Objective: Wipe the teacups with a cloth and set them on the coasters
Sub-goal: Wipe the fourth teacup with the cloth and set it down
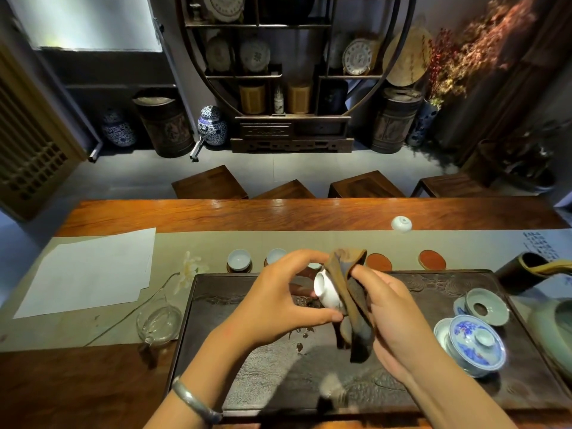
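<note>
My left hand (278, 301) holds a small white teacup (326, 291) on its side above the dark tea tray (433, 394). My right hand (388, 317) presses a brown cloth (353, 308) against the cup; the cloth drapes down past my palm. Two pale teacups (239, 260) (275, 255) stand on coasters in a row behind the tray. A third cup (314, 266) is mostly hidden behind my hands. Two bare red coasters (379, 262) (432, 260) lie further right. Another white cup (401, 224) sits upside down on the far runner.
A blue-and-white lidded gaiwan (473, 343) and a celadon strainer (486, 306) sit on the tray's right side. A glass pitcher (159, 323) stands left of the tray, white paper (89, 274) beyond it. A dark holder (520, 272) lies at the right. Wooden stools line the far edge.
</note>
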